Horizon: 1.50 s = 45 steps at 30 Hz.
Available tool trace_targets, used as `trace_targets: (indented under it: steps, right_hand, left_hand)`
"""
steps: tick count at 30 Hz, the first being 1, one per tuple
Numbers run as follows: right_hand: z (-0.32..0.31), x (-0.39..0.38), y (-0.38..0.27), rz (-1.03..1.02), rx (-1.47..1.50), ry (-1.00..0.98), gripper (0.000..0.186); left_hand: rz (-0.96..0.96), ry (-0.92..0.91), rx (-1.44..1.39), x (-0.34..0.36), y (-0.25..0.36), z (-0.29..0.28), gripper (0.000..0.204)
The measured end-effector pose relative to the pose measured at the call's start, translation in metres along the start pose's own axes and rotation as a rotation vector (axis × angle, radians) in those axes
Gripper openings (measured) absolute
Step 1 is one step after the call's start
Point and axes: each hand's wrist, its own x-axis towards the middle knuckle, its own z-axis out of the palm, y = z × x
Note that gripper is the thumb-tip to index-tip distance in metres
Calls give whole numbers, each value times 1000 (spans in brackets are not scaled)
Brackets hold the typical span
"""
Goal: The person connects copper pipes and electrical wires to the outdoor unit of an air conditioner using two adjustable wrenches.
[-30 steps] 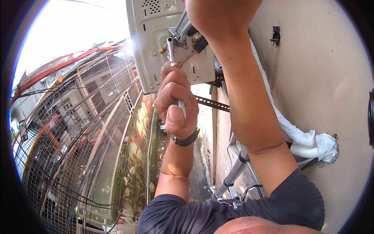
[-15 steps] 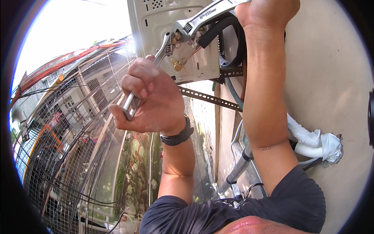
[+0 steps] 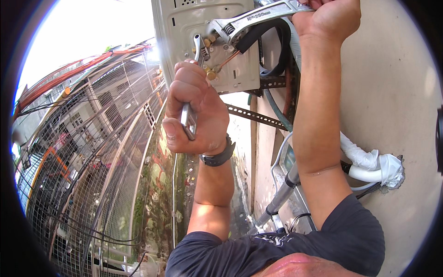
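Observation:
My left hand (image 3: pixel 198 104) is wrapped round the handle of a small adjustable wrench (image 3: pixel 199 44), which stands nearly upright. That wrench's head is beside the upper brass fitting (image 3: pixel 210 40) on a beige metal panel (image 3: pixel 184 23); whether its jaws grip the fitting I cannot tell. At the top, my right hand (image 3: pixel 332 21) holds the handle end of a larger silver adjustable wrench (image 3: pixel 263 19). Its head lies just right of the same fitting, and its jaws' contact is unclear. Below sits a second brass valve (image 3: pixel 211 74) with a thin copper pipe (image 3: pixel 229 59).
A black insulated hose (image 3: pixel 260 34) curves beside the panel. Perforated metal brackets (image 3: pixel 256 116) run under it to the wall (image 3: pixel 387 83). White-wrapped pipes (image 3: pixel 369 166) enter the wall at right. Wire mesh (image 3: pixel 106 171) and loose cables fill the left, with a grey pole (image 3: pixel 281 196) below.
My left hand has swung to the right, bringing the small wrench more upright. My right hand and the large wrench have shifted slightly right and down.

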Motion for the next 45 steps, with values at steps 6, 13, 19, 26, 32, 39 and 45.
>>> trace_targets:
  steps: [6, 13, 19, 26, 32, 39, 45]
  right_hand:
    - [5, 5, 1, 45, -19, 20, 27]
    - [15, -30, 10, 107, 29, 108, 39]
    - [9, 7, -10, 36, 23, 194, 48]
    - [-10, -70, -9, -168, -80, -301, 50]
    - [-34, -102, -1, -285, -98, -569, 48]
    - [-89, -170, 9, -415, -361, -569, 47]
    - [-118, -195, 13, -401, -582, -613, 51]
  left_hand:
    - [31, -18, 49, -3, -1, -2, 52]
    - [4, -65, 99, 1, 0, -3, 51]
    - [-7, -66, 41, 3, 0, -2, 53]
    - [-22, -80, 131, 2, 2, 0, 51]
    - [-19, -113, 130, 1, 0, -5, 48]
    - [-60, -152, 149, 4, 10, -7, 49]
    - [-72, -181, 159, 6, 9, -9, 51]
